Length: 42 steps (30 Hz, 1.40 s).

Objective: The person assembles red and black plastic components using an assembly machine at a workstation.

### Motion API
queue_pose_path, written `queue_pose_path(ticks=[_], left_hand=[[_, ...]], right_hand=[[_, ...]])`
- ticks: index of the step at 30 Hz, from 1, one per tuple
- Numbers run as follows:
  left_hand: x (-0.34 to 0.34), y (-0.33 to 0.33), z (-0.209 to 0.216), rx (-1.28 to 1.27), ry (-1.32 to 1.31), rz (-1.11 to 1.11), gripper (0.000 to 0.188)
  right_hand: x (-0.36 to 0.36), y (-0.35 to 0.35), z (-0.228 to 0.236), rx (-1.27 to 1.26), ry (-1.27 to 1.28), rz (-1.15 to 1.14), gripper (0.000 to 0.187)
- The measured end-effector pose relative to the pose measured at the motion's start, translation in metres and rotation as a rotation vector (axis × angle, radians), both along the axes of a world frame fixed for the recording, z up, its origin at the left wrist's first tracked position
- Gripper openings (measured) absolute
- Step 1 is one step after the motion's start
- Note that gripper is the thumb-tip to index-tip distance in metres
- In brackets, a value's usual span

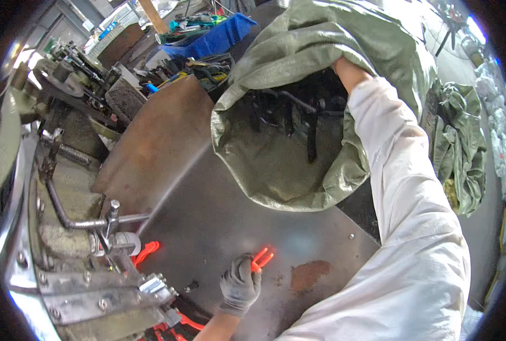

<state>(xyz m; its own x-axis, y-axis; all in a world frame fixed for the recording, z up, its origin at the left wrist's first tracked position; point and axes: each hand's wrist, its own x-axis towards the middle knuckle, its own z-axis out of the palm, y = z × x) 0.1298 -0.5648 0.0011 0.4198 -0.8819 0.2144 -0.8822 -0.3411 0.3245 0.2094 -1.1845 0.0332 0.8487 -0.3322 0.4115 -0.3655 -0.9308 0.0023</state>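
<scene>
My left hand (241,286), in a grey glove, is closed on an orange-red two-pronged piece (262,258) whose prongs point up and right, above the metal table. It resembles a pair of handles, but its exact kind is unclear. My right hand (350,75) reaches up to the rim of a green woven sack (287,196); only the wrist area shows, and the fingers are hidden by the sack and shadow. The sack's mouth gapes toward me, with several black, long, thin items (311,136) inside.
A machine with a bent metal handle (59,210) stands on the left. More orange-red pieces (146,254) lie beside it. A brown plate (159,128) rises behind the dark metal table (207,227). At the back is a blue bin (221,35) of tools; another green sack (463,148) lies right.
</scene>
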Motion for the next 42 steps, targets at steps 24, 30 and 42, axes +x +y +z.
queue_pose_path(ticks=[24, 30, 42], left_hand=[[-0.001, 0.104, 0.006, -0.387, 0.12, 0.198, 0.033], [0.0, 0.169, 0.039, -0.272, 0.303, 0.276, 0.031], [0.042, 0.266, 0.031, -0.599, 1.156, 0.657, 0.032]], right_hand=[[-0.167, 0.322, 0.141, 0.63, 0.197, 0.155, 0.069], [-0.265, 0.344, 0.05, 0.808, 0.162, -0.199, 0.053], [-0.247, 0.42, 0.043, -0.102, -0.339, -0.219, 0.048]])
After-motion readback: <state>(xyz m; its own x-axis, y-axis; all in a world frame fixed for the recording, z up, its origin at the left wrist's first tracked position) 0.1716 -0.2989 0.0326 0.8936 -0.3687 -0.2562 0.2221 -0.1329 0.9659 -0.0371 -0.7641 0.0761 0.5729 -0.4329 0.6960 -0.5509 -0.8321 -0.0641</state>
